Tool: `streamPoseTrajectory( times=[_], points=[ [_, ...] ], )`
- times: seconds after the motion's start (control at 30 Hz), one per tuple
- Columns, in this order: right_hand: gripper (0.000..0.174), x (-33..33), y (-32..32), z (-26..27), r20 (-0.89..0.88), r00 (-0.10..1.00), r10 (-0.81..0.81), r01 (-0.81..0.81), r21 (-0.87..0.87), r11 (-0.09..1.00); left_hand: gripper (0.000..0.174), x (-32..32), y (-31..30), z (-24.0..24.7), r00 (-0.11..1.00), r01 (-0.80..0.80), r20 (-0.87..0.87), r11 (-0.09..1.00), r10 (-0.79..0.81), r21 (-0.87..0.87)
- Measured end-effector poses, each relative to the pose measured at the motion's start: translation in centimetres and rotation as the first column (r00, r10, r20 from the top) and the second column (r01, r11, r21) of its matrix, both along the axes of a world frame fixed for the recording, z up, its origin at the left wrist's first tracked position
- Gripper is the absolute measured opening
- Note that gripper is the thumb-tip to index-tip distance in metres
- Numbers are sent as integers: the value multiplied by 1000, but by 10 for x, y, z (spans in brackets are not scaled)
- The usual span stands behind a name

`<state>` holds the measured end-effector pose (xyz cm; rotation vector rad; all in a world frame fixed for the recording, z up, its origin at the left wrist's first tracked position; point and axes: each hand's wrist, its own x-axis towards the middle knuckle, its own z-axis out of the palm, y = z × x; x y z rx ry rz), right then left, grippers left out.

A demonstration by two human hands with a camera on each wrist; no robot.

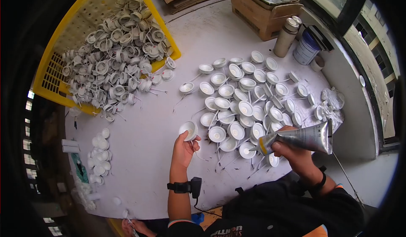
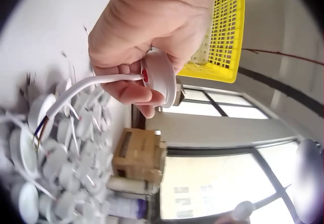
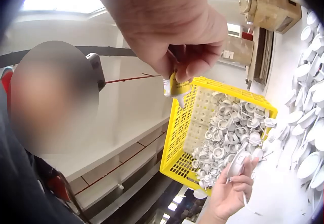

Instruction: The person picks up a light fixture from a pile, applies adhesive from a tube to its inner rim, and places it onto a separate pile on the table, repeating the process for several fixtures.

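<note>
My left hand (image 1: 182, 153) holds a white round downlight housing (image 1: 188, 130) by its rim, its bowl facing up in the head view. From its back a white cable (image 2: 83, 83) with bare coloured wire ends hangs out, a red spot where it enters. My right hand (image 1: 294, 153) grips a silver squeeze tube (image 1: 311, 138) with a yellow band, and its pointed nozzle (image 1: 253, 148) aims left, overlapping the crowd of housings in the head view. Many similar housings (image 1: 237, 130) with cables stand bowl-up on the white table between and beyond both hands.
A yellow crate (image 1: 47, 55) of white ringed parts (image 1: 114, 55) leans at the back left. Small white discs (image 1: 100, 156) are stacked at left. Behind stand a cardboard box (image 1: 253, 19), a metal canister (image 1: 286, 37) and a tub (image 1: 305, 49). Another person's hand (image 1: 137, 226) shows at the bottom.
</note>
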<state>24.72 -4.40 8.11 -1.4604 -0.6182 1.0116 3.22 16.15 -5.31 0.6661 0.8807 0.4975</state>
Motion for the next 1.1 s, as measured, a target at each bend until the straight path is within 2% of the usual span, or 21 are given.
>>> streamPoseTrajectory(
  times=[0.07,0.1,0.13,0.17,0.2,0.27,0.3,0.33,0.37,0.4,0.47,0.57,0.8,0.87,0.97,1.1],
  points=[
    [17,-3,-5,1,10,1000,9,-9,3,1000,41,3,-38,33,990,-20,140,1000,22,-21],
    [18,-4,-6,0,314,949,42,-75,94,993,41,6,-55,48,989,-18,144,999,22,-26],
    [19,-5,-6,0,589,807,44,-168,158,973,48,9,-72,62,969,-23,243,995,46,-96],
    [20,-6,-6,10,657,747,97,-225,113,968,55,10,-86,68,938,-24,338,986,79,-165],
    [20,-10,-7,12,659,745,105,-230,106,967,55,8,-95,68,936,-28,341,985,86,-171],
    [17,-16,-10,14,630,776,43,-168,139,976,57,4,-114,67,865,60,498,976,55,-210],
    [17,-17,-11,19,632,773,52,-176,134,975,52,10,-131,77,881,59,467,964,72,-261],
    [14,-16,-11,27,734,668,122,-258,75,963,52,11,-138,79,879,53,469,962,82,-267],
    [11,-16,-11,35,818,545,185,-330,6,944,51,11,-143,79,863,103,504,968,27,-228],
    [11,-15,-10,43,819,541,191,-335,2,942,50,12,-147,80,843,153,537,971,-31,-184],
    [11,-16,-7,54,817,458,351,-434,-139,890,49,14,-154,87,822,160,569,970,-29,-182],
    [9,-18,-10,51,811,510,286,-420,-56,906,53,18,-160,97,819,203,567,968,-87,-145],
    [14,-19,-13,46,814,517,263,-448,-5,894,62,18,-163,96,792,255,600,954,-113,-156],
    [16,-23,-15,45,764,616,191,-401,96,911,62,19,-163,95,787,259,607,954,-115,-154],
    [16,-24,-15,45,735,647,201,-385,88,919,63,18,-164,94,783,276,610,947,-122,-165],
    [17,-24,-12,45,809,562,172,-398,83,913,63,18,-164,95,784,278,608,947,-125,-163]
  ],
)
